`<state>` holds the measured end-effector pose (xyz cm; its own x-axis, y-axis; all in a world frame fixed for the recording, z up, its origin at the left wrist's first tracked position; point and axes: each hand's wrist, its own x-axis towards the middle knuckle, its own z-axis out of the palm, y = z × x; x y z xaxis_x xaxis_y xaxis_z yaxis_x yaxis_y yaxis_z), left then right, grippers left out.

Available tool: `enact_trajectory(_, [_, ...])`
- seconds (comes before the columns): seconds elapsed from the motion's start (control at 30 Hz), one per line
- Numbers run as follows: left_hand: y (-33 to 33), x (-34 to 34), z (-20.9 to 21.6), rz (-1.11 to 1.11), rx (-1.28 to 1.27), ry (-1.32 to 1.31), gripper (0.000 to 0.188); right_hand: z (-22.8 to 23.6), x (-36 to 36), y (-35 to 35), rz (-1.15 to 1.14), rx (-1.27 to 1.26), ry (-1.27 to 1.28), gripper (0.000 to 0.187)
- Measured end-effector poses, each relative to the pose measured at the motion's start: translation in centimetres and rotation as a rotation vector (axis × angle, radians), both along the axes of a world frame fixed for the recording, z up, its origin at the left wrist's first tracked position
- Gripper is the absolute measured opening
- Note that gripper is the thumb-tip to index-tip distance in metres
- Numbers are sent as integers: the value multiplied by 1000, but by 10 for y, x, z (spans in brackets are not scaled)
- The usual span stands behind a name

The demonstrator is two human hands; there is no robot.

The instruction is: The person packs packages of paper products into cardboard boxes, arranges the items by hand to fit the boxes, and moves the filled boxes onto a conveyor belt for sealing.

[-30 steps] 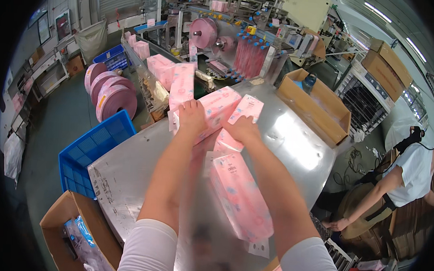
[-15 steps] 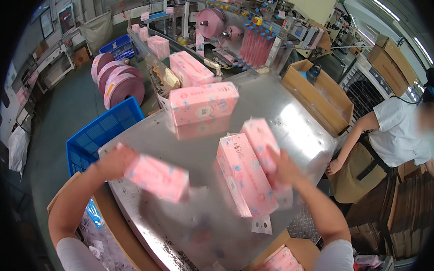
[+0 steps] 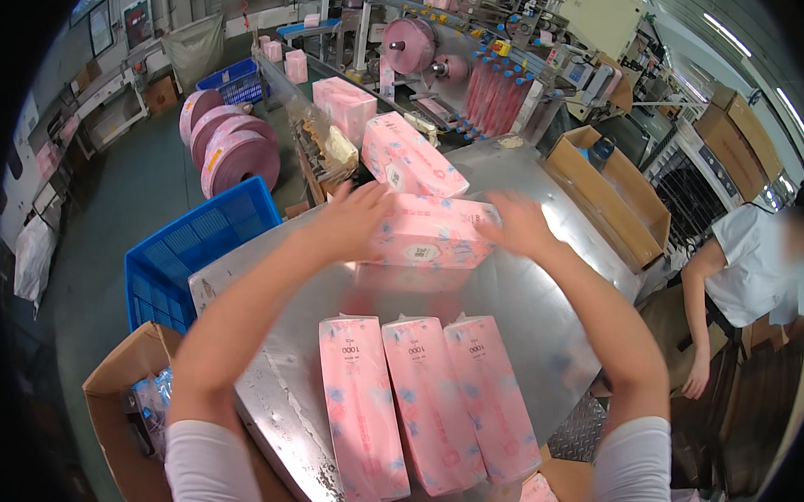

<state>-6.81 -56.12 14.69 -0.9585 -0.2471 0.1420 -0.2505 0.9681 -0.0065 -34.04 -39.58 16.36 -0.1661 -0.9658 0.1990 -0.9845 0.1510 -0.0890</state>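
Left hand (image 3: 354, 222), right hand (image 3: 524, 227) flank pink pack (image 3: 435, 224) (dark-printed white label (image 3: 421, 253)).

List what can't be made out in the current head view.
All in the head view:
- Left hand: motion-blurred, and it covers one end of the middle pack, so its grip is unclear.
- Right hand: blurred; finger contact unclear.
- Left carton: partly behind the left forearm.
- Right carton: partly behind the right sleeve, cut off by the lower edge.
- Far packs: print too small.
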Motion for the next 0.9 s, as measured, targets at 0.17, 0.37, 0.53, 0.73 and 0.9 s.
enact_trajectory(0.17, [-5, -68, -35, 177, 127, -91, 100, -37, 28, -149, -100, -73, 90, 65])
enact_trajectory(0.37, [14, -12, -38, 205, 176, -131, 94, -61, 8, -137, -396, 234, 12, 94])
enact_trajectory(0.53, [-7, 90, -24, 517, 242, -105, 86, -57, -24, -54, -451, 369, -11, 95])
enact_trajectory(0.73, [92, 208, -8, 784, 479, -202, 73, -18, -1, 150, -443, 647, -308, 100])
enact_trajectory(0.9, [127, 229, -68, 770, 1749, -47, 70, -78, 20, 234, -693, 642, -1302, 68])
